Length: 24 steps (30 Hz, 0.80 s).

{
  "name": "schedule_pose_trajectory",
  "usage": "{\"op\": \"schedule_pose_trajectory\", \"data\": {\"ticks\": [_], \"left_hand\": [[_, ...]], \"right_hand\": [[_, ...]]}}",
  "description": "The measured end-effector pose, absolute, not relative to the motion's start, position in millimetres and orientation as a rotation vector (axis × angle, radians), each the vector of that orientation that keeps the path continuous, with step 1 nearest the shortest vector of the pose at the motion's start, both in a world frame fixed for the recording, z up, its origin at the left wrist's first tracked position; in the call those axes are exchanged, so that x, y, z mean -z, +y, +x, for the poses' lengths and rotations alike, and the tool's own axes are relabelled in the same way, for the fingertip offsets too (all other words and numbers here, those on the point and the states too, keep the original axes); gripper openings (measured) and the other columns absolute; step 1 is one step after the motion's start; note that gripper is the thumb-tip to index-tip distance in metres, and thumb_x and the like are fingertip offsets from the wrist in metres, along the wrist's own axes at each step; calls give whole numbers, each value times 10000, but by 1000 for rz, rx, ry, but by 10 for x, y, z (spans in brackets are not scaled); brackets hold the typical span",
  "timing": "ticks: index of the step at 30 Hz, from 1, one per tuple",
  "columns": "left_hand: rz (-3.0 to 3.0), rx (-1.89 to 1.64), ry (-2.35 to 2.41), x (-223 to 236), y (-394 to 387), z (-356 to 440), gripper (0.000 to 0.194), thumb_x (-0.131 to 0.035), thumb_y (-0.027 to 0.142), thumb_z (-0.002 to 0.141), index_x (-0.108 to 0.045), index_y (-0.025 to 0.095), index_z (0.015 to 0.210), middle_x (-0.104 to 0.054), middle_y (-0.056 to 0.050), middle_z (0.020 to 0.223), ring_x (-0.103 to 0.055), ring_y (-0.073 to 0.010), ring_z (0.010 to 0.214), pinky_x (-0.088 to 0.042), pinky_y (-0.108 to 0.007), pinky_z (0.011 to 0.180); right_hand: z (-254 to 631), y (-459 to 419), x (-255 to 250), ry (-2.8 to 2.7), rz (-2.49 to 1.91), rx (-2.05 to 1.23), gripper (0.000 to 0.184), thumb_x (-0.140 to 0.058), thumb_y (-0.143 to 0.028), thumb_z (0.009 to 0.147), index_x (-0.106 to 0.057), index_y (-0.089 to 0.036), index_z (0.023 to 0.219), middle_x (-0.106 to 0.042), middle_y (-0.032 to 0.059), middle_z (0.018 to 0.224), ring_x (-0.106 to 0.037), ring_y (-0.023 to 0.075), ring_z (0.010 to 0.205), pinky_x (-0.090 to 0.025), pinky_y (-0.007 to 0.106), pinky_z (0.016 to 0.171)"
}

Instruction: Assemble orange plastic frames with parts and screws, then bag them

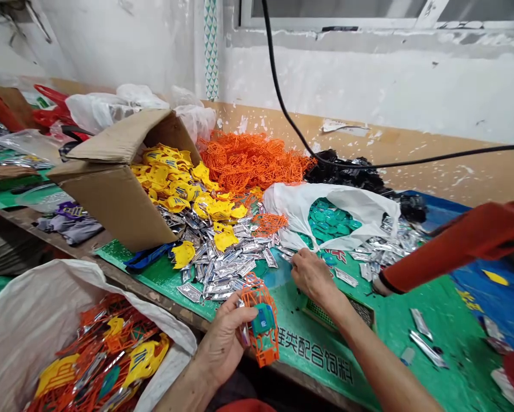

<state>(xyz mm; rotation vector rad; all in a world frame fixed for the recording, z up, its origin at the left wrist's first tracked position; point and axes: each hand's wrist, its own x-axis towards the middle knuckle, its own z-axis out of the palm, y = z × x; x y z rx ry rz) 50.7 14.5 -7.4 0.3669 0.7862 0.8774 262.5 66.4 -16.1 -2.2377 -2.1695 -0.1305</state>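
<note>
My left hand (pixel 224 343) grips an orange plastic lattice cage (pixel 267 340) with a teal disc (pixel 263 319) at its middle and a silver strip against my fingers. My right hand (pixel 312 276) reaches across the green printed mat (pixel 321 343), its fingertips at the edge of a heap of silver foil packets (pixel 222 257). Whether those fingers hold a packet is hidden. Behind the packets lie yellow plastic pieces (pixel 173 186), a tangled orange lattice heap (pixel 250 160), and a white bag of teal discs (pixel 329 220).
A cardboard box (pixel 111 194) lies on its side at the far left of the heaps. A white sack (pixel 38 337) of mixed orange and yellow parts sits at lower left. An orange hot-air gun (pixel 458 246) juts in from the right, and a black cable (pixel 389 165) crosses above.
</note>
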Motion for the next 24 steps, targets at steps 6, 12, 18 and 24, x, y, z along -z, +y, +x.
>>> {"op": "schedule_pose_trajectory", "data": {"ticks": [6,12,18,24], "left_hand": [[324,-909,723,80,174,511,530,-745,103,586,-630,168,1099,-753,-50,904,-692,-183,742,-538,-297,710],[350,-936,670,119,202,521,586,-731,104,609,-605,183,1175,-755,-38,941,-698,-214,871,-512,-318,836],[354,-936,620,140,172,549,574,-719,100,626,-607,191,1181,-753,-39,962,-687,-221,919,-496,-325,862],[363,-947,625,149,187,492,517,-706,110,630,-633,172,1138,-745,-64,991,-688,-229,876,-500,-336,818]], "right_hand": [[2600,348,191,-2183,-1908,135,184,-430,-86,830,-599,-160,825,-626,79,871,-564,185,804,-405,277,724],[2524,332,372,-2167,-1733,146,224,-383,-58,861,-577,-153,807,-610,114,958,-561,193,885,-445,292,801],[2486,605,358,-2152,-1759,151,232,-402,-52,842,-611,-153,840,-592,144,1121,-557,233,1007,-467,318,799],[2445,570,283,-2102,-1744,83,199,-411,-53,809,-594,-132,824,-496,215,1296,-609,260,954,-488,339,700]]}}
